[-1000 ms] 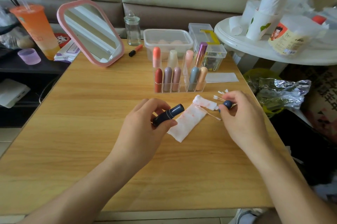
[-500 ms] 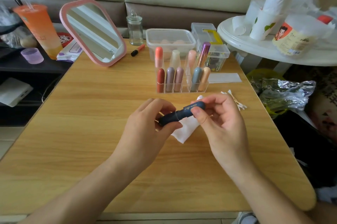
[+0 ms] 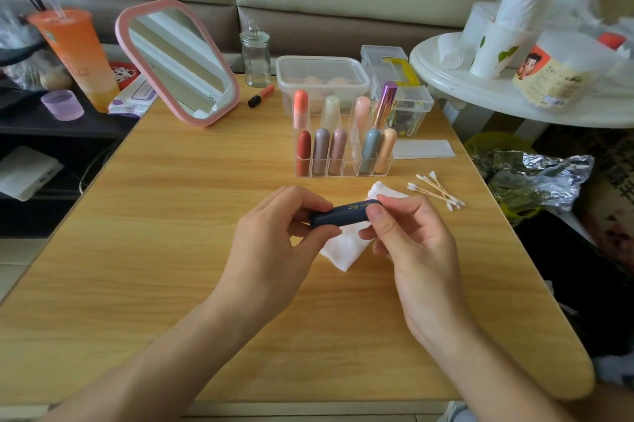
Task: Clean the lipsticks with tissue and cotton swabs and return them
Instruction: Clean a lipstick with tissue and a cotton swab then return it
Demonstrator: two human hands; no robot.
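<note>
A dark navy lipstick with gold lettering lies level between my hands, its cap on. My left hand grips its left end. My right hand pinches its right end between thumb and fingers. Beneath them a folded white tissue lies on the wooden table. Several cotton swabs lie to the right of the tissue. Behind my hands stands a clear organiser holding several capped lipsticks in two rows.
A pink-framed mirror leans at the back left, an orange drink cup further left. A glass jar, an orange-capped pen and clear boxes stand behind the organiser. A white side table is right.
My right hand brought the cap from beside the swabs to the lipstick and closed it on. Both hands now hold the capped tube over the tissue.
</note>
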